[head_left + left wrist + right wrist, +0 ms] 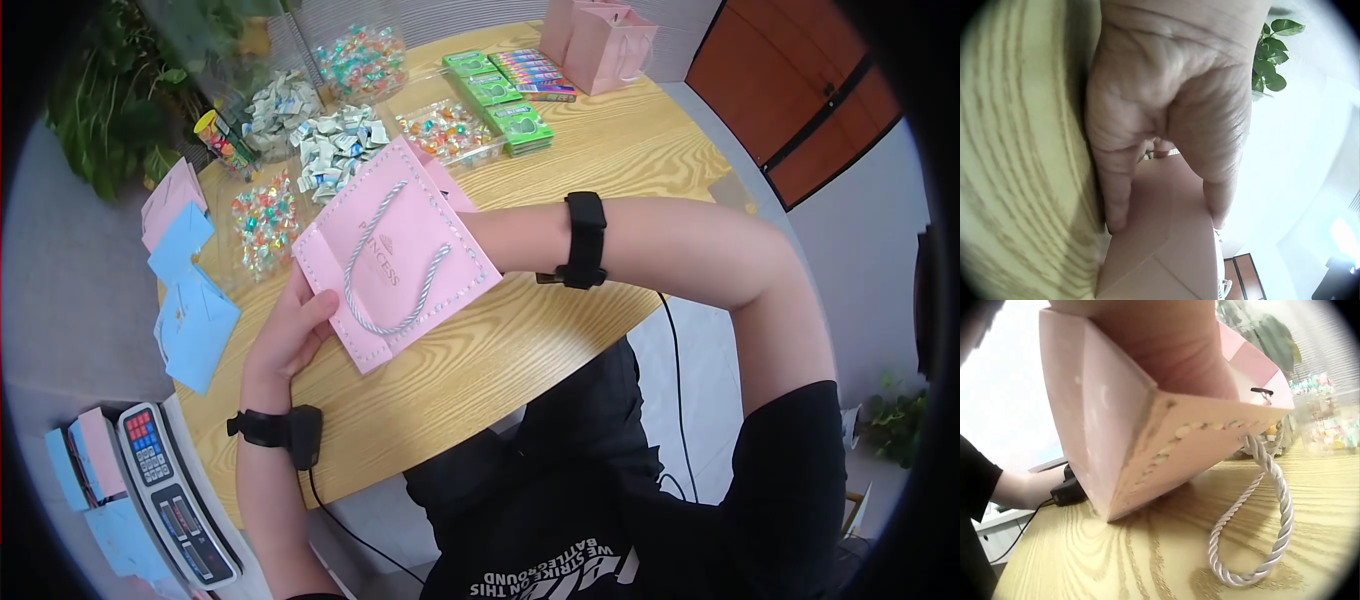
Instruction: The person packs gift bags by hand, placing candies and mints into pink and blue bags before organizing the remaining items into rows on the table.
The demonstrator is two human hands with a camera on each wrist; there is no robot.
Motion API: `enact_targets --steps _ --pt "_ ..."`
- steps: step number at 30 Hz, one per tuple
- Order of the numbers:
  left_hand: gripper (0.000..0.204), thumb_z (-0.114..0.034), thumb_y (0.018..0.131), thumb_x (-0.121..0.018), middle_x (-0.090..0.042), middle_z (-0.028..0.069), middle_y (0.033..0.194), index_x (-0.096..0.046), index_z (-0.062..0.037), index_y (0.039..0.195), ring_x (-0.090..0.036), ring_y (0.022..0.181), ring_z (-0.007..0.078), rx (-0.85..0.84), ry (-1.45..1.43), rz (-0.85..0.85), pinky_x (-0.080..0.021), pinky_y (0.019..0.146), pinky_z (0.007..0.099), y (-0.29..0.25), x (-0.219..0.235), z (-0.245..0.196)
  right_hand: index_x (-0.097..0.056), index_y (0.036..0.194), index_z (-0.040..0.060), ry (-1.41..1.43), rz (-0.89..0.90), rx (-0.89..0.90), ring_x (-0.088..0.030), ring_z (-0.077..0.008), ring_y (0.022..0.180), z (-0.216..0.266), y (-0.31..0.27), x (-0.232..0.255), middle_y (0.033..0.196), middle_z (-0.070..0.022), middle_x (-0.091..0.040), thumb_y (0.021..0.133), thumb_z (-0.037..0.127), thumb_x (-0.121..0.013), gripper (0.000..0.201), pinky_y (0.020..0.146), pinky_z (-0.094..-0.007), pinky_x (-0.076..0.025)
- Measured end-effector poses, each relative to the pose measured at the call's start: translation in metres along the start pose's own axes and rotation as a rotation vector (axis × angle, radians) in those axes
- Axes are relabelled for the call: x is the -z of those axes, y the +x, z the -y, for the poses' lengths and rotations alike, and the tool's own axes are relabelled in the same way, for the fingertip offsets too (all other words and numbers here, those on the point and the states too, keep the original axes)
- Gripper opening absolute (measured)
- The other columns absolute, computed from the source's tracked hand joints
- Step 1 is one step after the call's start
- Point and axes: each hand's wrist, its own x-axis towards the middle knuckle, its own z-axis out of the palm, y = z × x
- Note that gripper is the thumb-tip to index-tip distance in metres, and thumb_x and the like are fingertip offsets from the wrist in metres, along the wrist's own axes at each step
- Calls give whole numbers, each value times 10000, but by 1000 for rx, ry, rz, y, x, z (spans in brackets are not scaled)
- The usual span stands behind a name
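A pink paper gift bag [415, 215] with "PRINCESS" lettering lies tilted above the table, its mouth toward my right arm. My left hand [288, 328] grips its bottom end, thumb on the printed face; the left wrist view shows thumb and fingers spread across the bag's base [1166, 237]. My right hand [1194, 372] reaches through the mouth into the bag. Its fingers are hidden inside, so I cannot tell what they hold. A silver rope handle [348, 285] lies over the front face and hangs in a loop in the right wrist view.
Wrapped candies [265, 225], white sachets [340, 150], a candy tray [480, 158], green boxes [520, 125] and colourful packs [530, 70] line the far side. Pink bags [610, 50] stand at the back right. Blue bags [195, 325] lie left, above a scale [180, 500].
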Motion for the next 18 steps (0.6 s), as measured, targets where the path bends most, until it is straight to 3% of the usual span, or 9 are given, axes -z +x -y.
enact_targets --steps 3,5,7,9,11,12,14,18 --pt "950 -287 806 -778 -404 80 1447 -164 -111 1509 -465 1296 212 3 -14 -33 -462 1022 384 -1 -2 0 -650 1157 58 108 8 -56 -616 -285 1078 -5 24 4 1196 -150 -641 841 268 -682 381 919 -392 -479" --pt "938 -278 815 -767 -399 80 1449 -159 -116 1510 -457 1303 211 -16 -30 -20 -459 1027 388 0 -1 1 -656 1146 53 -966 -34 -43 -645 -236 992 77 -6 -3 1099 -122 -675 871 250 -668 338 842 -353 -508" --pt "928 -270 822 -758 -398 78 1450 -156 -117 1511 -453 1306 211 -5 -47 -26 -457 1028 390 0 0 -1 -655 1129 34 -763 -115 -335 -654 -178 886 98 -19 30 959 -75 -689 895 264 -653 329 748 -302 -519" --pt "918 -263 829 -750 -398 75 1450 -153 -119 1512 -450 1308 211 10 -55 -15 -455 1030 392 -1 -1 0 -667 1046 21 -847 -375 -291 -625 -70 801 105 -40 74 874 -10 -665 974 191 -565 211 684 -230 -510" --pt "897 -250 840 -735 -398 71 1453 -156 -120 1513 -448 1309 213 1 -54 -17 -447 1037 396 0 0 0 -662 1094 35 -1161 -590 -223 -660 -188 808 99 -60 132 852 -62 -687 899 272 -644 307 679 -317 -514" --pt "897 -250 840 -735 -398 71 1453 -156 -120 1513 -448 1309 213 2 -53 -12 -447 1037 396 1 1 1 -662 1094 35 -1163 -594 -225 -660 -188 808 95 -73 155 852 -62 -687 899 272 -644 307 679 -317 -514" --pt "887 -245 842 -733 -395 70 1458 -166 -119 1513 -448 1310 217 6 -58 1 -442 1040 398 1 4 2 -682 1078 89 -1771 -649 -269 -640 -217 813 88 -98 189 887 -60 -661 912 177 -618 199 689 -351 -504" --pt "884 -245 840 -736 -397 72 1458 -178 -114 1513 -449 1311 219 19 -53 -2 -439 1042 401 0 6 2 -676 1118 119 -1843 -573 -237 -622 -289 871 72 -119 203 958 -88 -649 866 191 -653 264 755 -405 -489"
